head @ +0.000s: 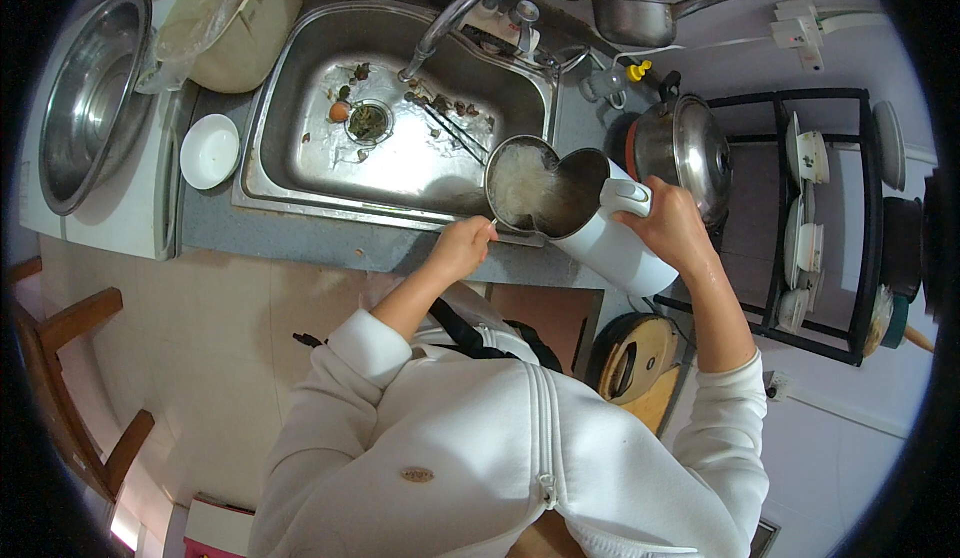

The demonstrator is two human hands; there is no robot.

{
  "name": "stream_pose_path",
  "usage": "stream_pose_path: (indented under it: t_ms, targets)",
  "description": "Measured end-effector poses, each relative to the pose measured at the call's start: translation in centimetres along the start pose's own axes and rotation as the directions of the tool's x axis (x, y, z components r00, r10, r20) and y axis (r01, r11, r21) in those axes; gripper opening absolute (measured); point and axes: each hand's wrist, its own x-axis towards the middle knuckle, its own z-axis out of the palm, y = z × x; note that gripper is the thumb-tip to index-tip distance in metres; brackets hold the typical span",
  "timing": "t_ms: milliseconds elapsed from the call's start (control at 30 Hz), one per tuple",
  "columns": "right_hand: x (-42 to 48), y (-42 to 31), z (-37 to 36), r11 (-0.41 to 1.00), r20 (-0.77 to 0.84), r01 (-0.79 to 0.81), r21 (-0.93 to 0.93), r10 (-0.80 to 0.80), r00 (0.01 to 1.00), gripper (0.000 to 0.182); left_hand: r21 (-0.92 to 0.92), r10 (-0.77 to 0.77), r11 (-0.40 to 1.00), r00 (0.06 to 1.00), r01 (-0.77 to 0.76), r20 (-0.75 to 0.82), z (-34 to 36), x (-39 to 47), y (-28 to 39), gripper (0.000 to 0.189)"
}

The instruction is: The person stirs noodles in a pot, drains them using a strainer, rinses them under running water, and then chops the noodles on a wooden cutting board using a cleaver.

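Note:
My right hand grips the handle of a white electric kettle. The kettle is tipped to the left, and its open metal mouth meets the rim of a small round metal pot. Inside the pot is something pale and cloudy; whether it is only water cannot be made out. At the pot's near side, my left hand is closed around a thin piece, apparently the pot's handle, mostly hidden by the fingers. The pot is over the near right corner of a stainless steel sink.
A chrome faucet arches over the sink, where dark chopsticks, food scraps and a drain strainer lie. Left are a white bowl and a large metal basin. A lidded pot and black dish rack stand right.

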Motion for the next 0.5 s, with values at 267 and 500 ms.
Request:
stream_pose_path:
  t_ms: [267,500]
  targets:
    - [1.0,-0.8,-0.6,0.989,0.083,0.012,-0.145,0.0,0.997,0.037,-0.096,0.001,0.995,1.0,0.001,0.027,0.3,0.1,-0.2,0.024]
    - [1.8,-1.7,-0.9,0.968,0.11,0.091,-0.234,-0.067,0.992,0.038,-0.077,-0.017,0.997,1.0,0.018,0.023,0.3,0.1,0.1,0.024]
